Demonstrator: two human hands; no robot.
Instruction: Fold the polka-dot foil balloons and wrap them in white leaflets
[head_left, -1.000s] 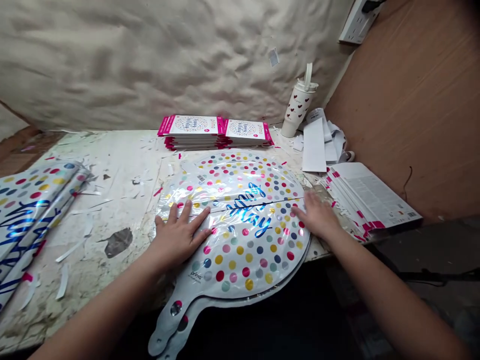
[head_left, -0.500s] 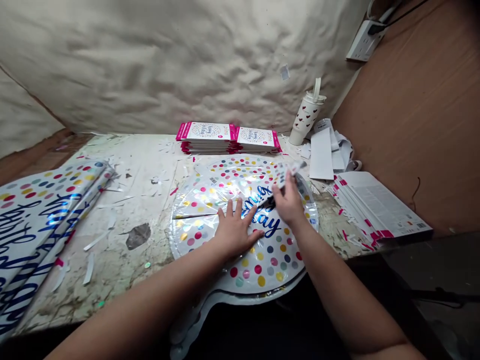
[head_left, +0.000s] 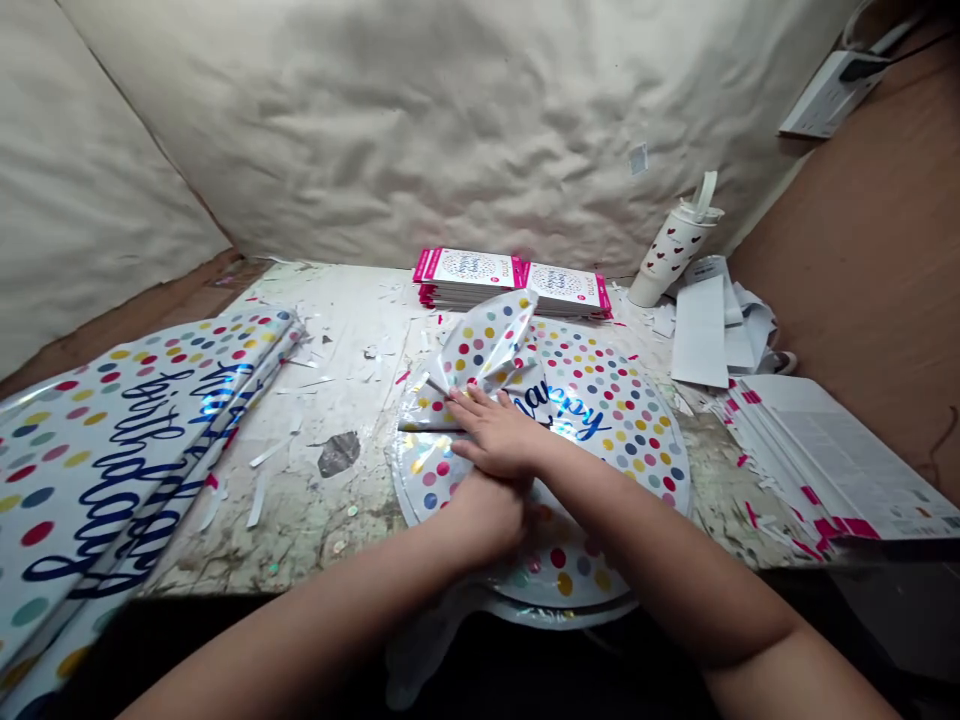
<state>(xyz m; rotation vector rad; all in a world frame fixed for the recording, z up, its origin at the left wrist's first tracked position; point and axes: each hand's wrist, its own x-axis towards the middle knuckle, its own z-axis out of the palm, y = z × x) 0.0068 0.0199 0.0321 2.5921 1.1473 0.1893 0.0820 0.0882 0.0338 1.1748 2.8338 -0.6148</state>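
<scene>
A round white foil balloon with coloured dots and blue lettering lies on the table in front of me, with more foil layers under it. Its left part is creased and folded over, and one dotted flap sticks up toward the back. My right hand presses on this fold, open, its fingers stretched out to the left. Just below it, crossing under the right wrist, my left hand rests on the balloon. The left fingers are hidden, so their grip does not show.
Folded dotted foil balloons lie at the left. Pink-and-white packets are stacked at the back. A heart-patterned tumbler, white paper pieces and printed cards are on the right. Paper scraps litter the table.
My right hand has moved left and flattened on the balloon, crossing over my left hand. The balloon's left part is now folded over. The camera view has shifted left.
</scene>
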